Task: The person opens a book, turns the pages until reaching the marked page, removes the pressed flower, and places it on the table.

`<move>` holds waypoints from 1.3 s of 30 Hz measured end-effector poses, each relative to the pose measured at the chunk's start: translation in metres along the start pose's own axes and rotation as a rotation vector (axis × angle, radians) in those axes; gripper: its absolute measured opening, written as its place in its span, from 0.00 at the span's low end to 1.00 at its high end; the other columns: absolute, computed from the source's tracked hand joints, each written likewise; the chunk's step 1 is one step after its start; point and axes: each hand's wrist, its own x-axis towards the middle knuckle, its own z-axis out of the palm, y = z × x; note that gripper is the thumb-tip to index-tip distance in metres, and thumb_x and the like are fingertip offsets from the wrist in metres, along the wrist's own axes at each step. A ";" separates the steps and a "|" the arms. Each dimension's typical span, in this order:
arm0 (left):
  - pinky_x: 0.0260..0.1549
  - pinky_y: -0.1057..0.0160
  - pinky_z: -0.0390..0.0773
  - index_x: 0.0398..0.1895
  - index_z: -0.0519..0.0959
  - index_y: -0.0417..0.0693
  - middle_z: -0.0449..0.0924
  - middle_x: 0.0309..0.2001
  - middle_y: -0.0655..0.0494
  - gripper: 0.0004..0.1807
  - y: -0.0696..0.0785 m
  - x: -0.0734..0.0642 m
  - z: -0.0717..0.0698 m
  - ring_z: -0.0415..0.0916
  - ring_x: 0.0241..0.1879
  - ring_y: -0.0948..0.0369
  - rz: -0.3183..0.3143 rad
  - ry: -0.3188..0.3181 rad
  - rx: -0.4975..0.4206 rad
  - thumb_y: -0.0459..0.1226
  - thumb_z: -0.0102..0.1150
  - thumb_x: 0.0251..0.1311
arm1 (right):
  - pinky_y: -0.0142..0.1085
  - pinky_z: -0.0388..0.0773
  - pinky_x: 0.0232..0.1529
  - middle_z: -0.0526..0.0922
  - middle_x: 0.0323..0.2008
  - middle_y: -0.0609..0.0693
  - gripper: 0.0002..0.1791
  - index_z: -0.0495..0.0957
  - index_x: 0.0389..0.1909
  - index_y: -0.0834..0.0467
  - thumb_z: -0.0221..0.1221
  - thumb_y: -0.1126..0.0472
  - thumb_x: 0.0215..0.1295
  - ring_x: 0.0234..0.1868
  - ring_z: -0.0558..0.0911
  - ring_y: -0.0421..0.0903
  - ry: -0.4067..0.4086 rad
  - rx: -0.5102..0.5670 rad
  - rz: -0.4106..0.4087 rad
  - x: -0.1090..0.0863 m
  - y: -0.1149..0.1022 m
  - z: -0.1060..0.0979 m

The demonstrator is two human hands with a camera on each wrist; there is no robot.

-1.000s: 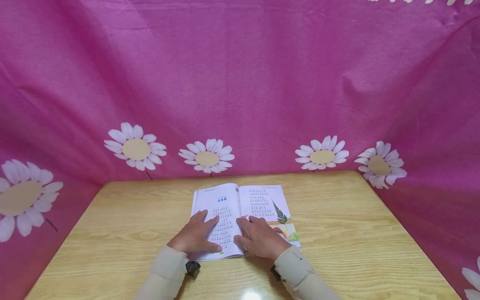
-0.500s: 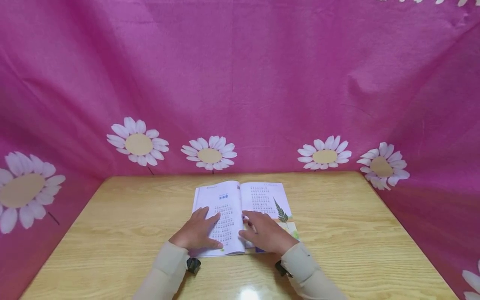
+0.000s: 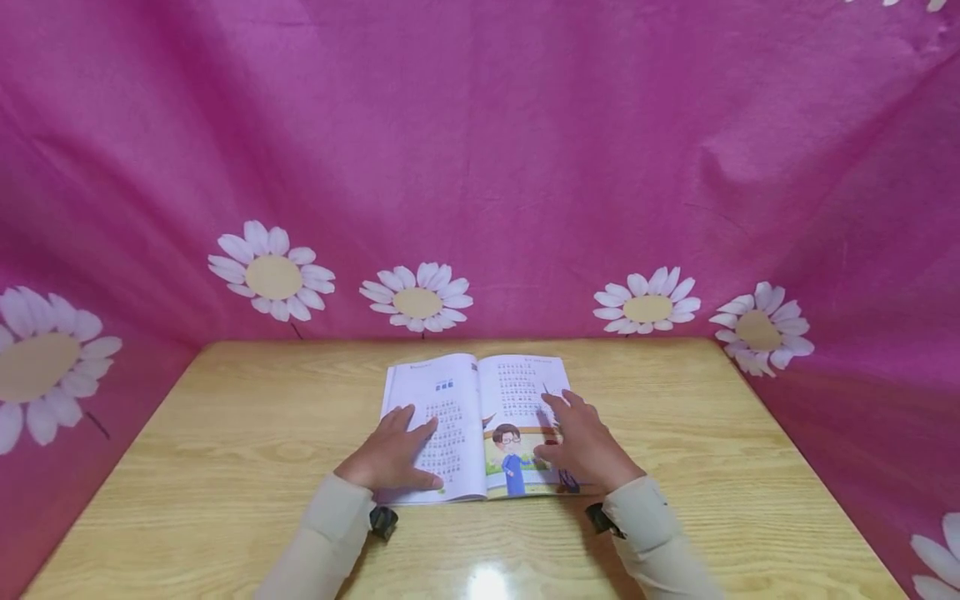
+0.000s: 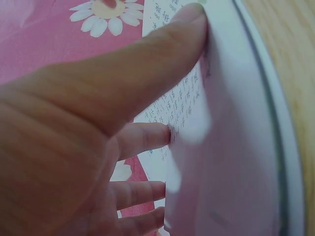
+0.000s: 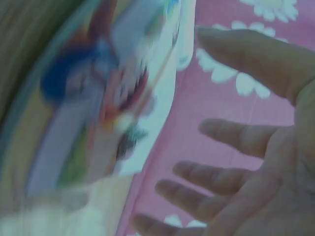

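Note:
An open book [image 3: 457,387] lies on the wooden table, its left page printed with text under a blue heading. My left hand [image 3: 392,450] rests on that page with fingers spread; in the left wrist view its thumb [image 4: 147,64] and fingertips press the paper. Over the right page is my right hand [image 3: 588,446], fingers spread and holding nothing. The right wrist view shows that hand's fingers [image 5: 211,177] apart from the blurred, colourful page [image 5: 98,108]. A drawn figure in blue [image 3: 512,462] shows on the right page; the hand covers part of the leaf picture.
The wooden table [image 3: 262,417] extends on both sides of the book. Behind and beside it hangs a pink cloth [image 3: 525,167] with large white daisies. Each wrist carries a small black device [image 3: 383,522] at the sleeve's cuff.
My right hand has moved from the book's middle fold to the right, across the right page, uncovering the drawn figure in blue. The left hand has stayed on the left page.

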 end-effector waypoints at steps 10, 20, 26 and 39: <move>0.67 0.39 0.47 0.73 0.60 0.55 0.43 0.76 0.42 0.50 0.001 -0.002 -0.003 0.37 0.74 0.42 0.029 -0.002 -0.009 0.52 0.74 0.46 | 0.66 0.61 0.53 0.62 0.64 0.70 0.25 0.75 0.49 0.66 0.67 0.60 0.50 0.62 0.62 0.70 -0.011 -0.087 0.202 0.000 0.021 -0.023; 0.67 0.38 0.48 0.73 0.60 0.55 0.43 0.76 0.41 0.51 0.002 0.001 -0.002 0.37 0.74 0.41 0.044 -0.002 -0.013 0.52 0.74 0.45 | 0.61 0.64 0.39 0.68 0.36 0.56 0.10 0.78 0.22 0.56 0.68 0.56 0.47 0.42 0.68 0.59 -0.020 -0.192 0.224 0.002 0.026 -0.015; 0.66 0.37 0.48 0.73 0.61 0.55 0.44 0.75 0.41 0.51 -0.001 -0.002 -0.001 0.38 0.74 0.41 0.026 0.006 -0.022 0.53 0.74 0.45 | 0.69 0.60 0.47 0.67 0.35 0.57 0.19 0.74 0.23 0.58 0.69 0.49 0.49 0.41 0.67 0.59 -0.022 -0.269 0.291 0.008 0.018 -0.004; 0.67 0.37 0.48 0.73 0.61 0.56 0.43 0.76 0.41 0.51 -0.003 0.002 0.002 0.37 0.74 0.41 0.032 0.010 -0.003 0.54 0.74 0.44 | 0.78 0.51 0.50 0.68 0.35 0.61 0.23 0.75 0.27 0.60 0.69 0.45 0.50 0.47 0.67 0.65 -0.003 -0.402 0.278 0.015 0.020 0.004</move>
